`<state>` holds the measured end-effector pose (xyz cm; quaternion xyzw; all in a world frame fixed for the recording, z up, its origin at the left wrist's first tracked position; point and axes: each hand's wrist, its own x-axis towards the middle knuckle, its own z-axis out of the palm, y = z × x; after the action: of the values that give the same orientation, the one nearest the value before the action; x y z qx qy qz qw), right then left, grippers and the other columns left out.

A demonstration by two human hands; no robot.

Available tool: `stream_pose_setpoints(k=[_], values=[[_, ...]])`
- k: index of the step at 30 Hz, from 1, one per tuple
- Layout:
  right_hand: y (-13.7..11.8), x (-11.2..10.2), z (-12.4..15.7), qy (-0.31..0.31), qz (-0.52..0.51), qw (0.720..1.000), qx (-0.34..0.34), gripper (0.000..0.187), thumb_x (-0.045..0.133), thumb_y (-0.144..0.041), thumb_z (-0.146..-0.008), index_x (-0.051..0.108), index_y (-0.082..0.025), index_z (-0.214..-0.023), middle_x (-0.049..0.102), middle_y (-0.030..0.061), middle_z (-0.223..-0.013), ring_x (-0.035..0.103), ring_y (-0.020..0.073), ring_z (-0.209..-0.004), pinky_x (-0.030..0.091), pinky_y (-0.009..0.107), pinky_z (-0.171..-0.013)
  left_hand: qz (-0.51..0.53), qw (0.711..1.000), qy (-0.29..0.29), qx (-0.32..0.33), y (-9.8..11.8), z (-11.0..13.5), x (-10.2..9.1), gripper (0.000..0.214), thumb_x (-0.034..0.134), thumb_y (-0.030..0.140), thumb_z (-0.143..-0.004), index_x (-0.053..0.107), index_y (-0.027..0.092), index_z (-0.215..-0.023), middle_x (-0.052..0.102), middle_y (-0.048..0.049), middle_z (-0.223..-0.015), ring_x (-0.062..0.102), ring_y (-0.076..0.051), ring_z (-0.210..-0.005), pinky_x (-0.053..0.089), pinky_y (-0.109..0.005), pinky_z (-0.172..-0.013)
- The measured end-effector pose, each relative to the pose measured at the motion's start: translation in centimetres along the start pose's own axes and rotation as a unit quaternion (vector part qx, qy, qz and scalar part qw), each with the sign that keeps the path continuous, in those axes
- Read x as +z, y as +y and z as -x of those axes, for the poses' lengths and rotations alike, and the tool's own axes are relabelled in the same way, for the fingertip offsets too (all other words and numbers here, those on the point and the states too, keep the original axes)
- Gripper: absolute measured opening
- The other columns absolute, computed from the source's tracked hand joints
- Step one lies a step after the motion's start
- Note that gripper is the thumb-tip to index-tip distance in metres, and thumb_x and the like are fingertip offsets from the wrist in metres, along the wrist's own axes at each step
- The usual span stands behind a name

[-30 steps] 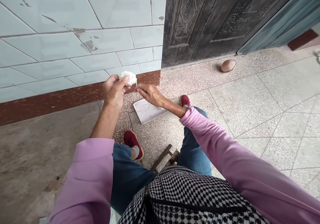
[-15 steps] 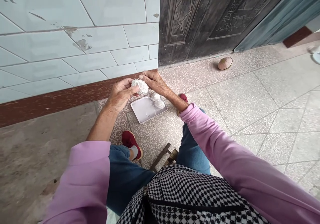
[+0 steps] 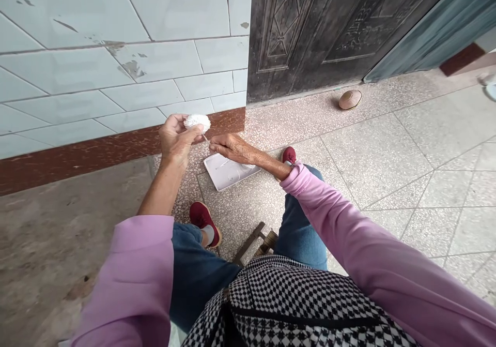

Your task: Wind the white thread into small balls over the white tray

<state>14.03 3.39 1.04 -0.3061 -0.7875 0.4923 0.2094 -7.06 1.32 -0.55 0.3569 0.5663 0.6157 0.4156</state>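
A ball of white yarn is gripped between the thumb and fingers of my left hand, raised in front of the wall. Just right of it and a little lower, my right hand is closed in a pinch on a strand of yarn that runs to the ball. Beneath my right hand, a shallow pale tray lies on the floor. My right hand and wrist mostly hide the smaller white yarn balls in it, and only an edge of one shows.
A tiled wall with a brown skirting stands ahead on the left, and a dark carved door on the right. A round pinkish object rests near the door. Below me is a wooden stool, between my legs in red shoes.
My left hand has moved left and slightly up with the yarn ball. My right hand has left the ball and moved down, with a strand stretched between them.
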Motion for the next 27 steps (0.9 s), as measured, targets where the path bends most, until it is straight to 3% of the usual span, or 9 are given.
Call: stream_pose_setpoints(k=[2, 5, 9, 12, 15, 19, 27], values=[[0.5, -0.2, -0.3, 0.001, -0.008, 1.000, -0.022, 0.040, 0.073, -0.011, -0.129, 0.070, -0.023, -0.091, 0.066, -0.0010, -0.085, 0.059, 0.0201, -0.087, 0.046, 0.035, -0.090, -0.039, 0.999, 0.007, 0.022, -0.2, 0.0, -0.1, 0.052, 0.116, 0.024, -0.064, 0.076, 0.023, -0.097, 0.085, 0.0035, -0.090, 0.078, -0.017, -0.085, 0.061, -0.026, -0.074], [1.1, -1.4, -1.0, 0.056, -0.020, 0.997, -0.048, 0.037, 0.073, -0.020, -0.132, 0.070, -0.021, -0.096, 0.063, -0.0018, -0.087, 0.054, 0.0185, -0.087, 0.044, 0.033, -0.087, -0.054, 0.997, -0.055, 0.014, 0.0, 0.6, -0.1, 0.053, 0.119, 0.030, -0.062, 0.080, 0.022, -0.097, 0.083, 0.0013, -0.088, 0.076, -0.018, -0.081, 0.061, -0.029, -0.075], [1.4, -2.9, -1.6, 0.113, -0.050, 0.992, -0.038, 0.058, 0.082, -0.044, -0.132, 0.054, -0.026, -0.085, 0.054, -0.0024, -0.083, 0.048, 0.0174, -0.084, 0.044, 0.032, -0.082, -0.041, 0.983, -0.174, -0.050, 1.0, 1.7, -0.3, 0.053, 0.120, 0.037, -0.063, 0.085, 0.022, -0.100, 0.083, -0.0050, -0.093, 0.078, -0.022, -0.082, 0.063, -0.031, -0.071], [1.6, -3.2, -1.9, 0.139, -0.103, 0.985, -0.008, 0.071, 0.092, -0.069, -0.123, 0.048, -0.029, -0.085, 0.049, -0.0039, -0.076, 0.045, 0.0178, -0.079, 0.048, 0.030, -0.074, 0.007, 0.971, -0.218, -0.097, 1.7, 2.1, -0.3, 0.052, 0.120, 0.042, -0.067, 0.088, 0.022, -0.103, 0.086, -0.0108, -0.104, 0.079, -0.023, -0.086, 0.063, -0.032, -0.067], [1.9, -2.9, -2.4, 0.160, -0.145, 0.976, 0.004, 0.079, 0.095, -0.082, -0.117, 0.045, -0.030, -0.085, 0.044, -0.0065, -0.072, 0.041, 0.0161, -0.073, 0.048, 0.029, -0.067, 0.052, 0.968, -0.216, -0.117, 1.8, 2.2, 0.1, 0.052, 0.123, 0.045, -0.069, 0.090, 0.022, -0.101, 0.085, -0.0118, -0.102, 0.075, -0.021, -0.079, 0.060, -0.030, -0.061], [2.2, -2.5, -2.7, 0.157, -0.160, 0.975, 0.004, 0.079, 0.096, -0.077, -0.118, 0.044, -0.030, -0.082, 0.041, -0.0074, -0.073, 0.039, 0.0145, -0.072, 0.046, 0.029, -0.067, 0.061, 0.969, -0.202, -0.125, 1.6, 2.4, 0.6, 0.054, 0.124, 0.050, -0.072, 0.086, 0.020, -0.095, 0.080, -0.0093, -0.091, 0.071, -0.019, -0.070, 0.054, -0.028, -0.053], [1.9, -2.2, -2.7, 0.169, -0.170, 0.971, 0.016, 0.081, 0.101, -0.076, -0.115, 0.041, -0.029, -0.087, 0.038, -0.0071, -0.077, 0.034, 0.0151, -0.075, 0.035, 0.027, -0.064, 0.045, 0.971, -0.196, -0.131, 1.2, 3.3, 1.3, 0.051, 0.123, 0.040, -0.064, 0.091, 0.018, -0.098, 0.092, -0.0158, -0.105, 0.087, -0.030, -0.093, 0.074, -0.036, -0.073]])
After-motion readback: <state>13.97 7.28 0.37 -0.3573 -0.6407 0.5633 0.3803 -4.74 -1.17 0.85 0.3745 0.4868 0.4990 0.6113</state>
